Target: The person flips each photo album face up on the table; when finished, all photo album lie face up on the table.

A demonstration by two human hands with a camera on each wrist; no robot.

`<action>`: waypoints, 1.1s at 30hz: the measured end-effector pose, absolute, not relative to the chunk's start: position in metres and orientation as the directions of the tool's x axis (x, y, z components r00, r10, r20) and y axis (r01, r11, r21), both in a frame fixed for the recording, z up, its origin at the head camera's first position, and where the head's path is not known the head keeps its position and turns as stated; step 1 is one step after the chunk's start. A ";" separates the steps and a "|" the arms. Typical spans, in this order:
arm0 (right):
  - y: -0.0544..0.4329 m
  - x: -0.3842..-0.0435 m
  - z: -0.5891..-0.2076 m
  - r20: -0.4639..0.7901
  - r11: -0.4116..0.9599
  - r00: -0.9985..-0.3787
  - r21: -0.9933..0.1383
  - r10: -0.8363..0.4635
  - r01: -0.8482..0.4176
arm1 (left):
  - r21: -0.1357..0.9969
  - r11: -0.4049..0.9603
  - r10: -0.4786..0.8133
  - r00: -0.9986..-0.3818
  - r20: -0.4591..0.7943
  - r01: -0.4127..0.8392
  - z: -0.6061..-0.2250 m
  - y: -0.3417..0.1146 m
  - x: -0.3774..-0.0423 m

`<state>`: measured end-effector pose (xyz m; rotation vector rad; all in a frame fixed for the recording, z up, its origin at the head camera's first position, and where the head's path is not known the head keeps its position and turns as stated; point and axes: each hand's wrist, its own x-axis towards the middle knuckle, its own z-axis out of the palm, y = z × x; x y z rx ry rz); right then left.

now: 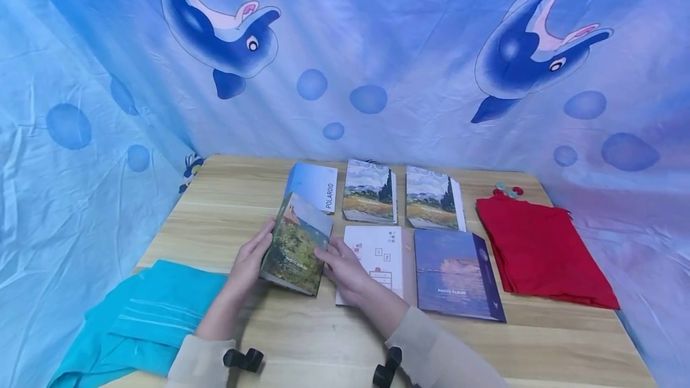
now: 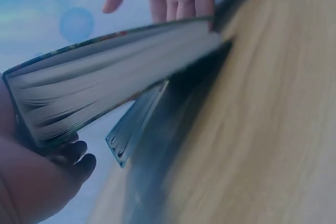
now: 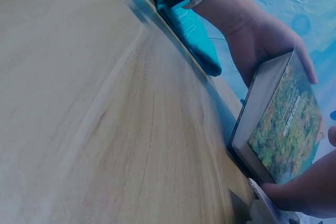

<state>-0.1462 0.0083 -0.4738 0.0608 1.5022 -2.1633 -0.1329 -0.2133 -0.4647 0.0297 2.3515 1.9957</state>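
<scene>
A photo album (image 1: 296,250) with a painted green meadow cover is held tilted above the table. My left hand (image 1: 251,256) grips its left edge; in the left wrist view, fingertips (image 2: 79,158) curl beneath it. Beside the right edge is my right hand (image 1: 347,271), its thumb raised over the cover and apart from it in the left wrist view. Its other fingers look straight and meet the album's edge, their tips hidden. The album's white page block (image 2: 115,77) shows. Under and behind it lie a blue POLAROID album (image 1: 315,181) and a white album (image 1: 372,250) with red drawings.
Two landscape-painting albums (image 1: 369,193) stand at the back of the wooden table (image 1: 334,346). A purple seascape album (image 1: 450,271) lies right of the white one. Red cloth (image 1: 544,250) with small items (image 1: 509,190) behind it is at right, turquoise cloth (image 1: 156,310) at left.
</scene>
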 end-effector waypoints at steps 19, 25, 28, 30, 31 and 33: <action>0.014 -0.145 -0.472 -0.272 -0.144 -0.871 -0.924 -0.409 0.355 | 0.964 0.222 0.009 -0.988 -0.152 -0.146 -0.477 -0.218 -0.138; 0.016 -0.144 -0.471 -0.276 -0.140 -0.861 -0.921 -0.427 0.364 | 0.951 0.262 -0.004 -0.985 -0.171 -0.166 -0.482 -0.222 -0.137; 0.021 -0.144 -0.471 -0.278 -0.125 -0.861 -0.925 -0.427 0.360 | 0.941 0.300 -0.009 -0.986 -0.164 -0.159 -0.482 -0.223 -0.136; 0.026 -0.145 -0.470 -0.270 -0.119 -0.867 -0.930 -0.418 0.346 | 0.922 0.364 -0.023 -0.991 -0.131 -0.130 -0.481 -0.223 -0.136; 0.029 -0.145 -0.469 -0.265 -0.119 -0.873 -0.933 -0.410 0.339 | 0.908 0.404 -0.032 -0.994 -0.104 -0.108 -0.479 -0.222 -0.136; 0.035 -0.146 -0.468 -0.256 -0.120 -0.884 -0.938 -0.390 0.325 | 0.868 0.493 -0.042 -0.999 -0.034 -0.050 -0.476 -0.220 -0.137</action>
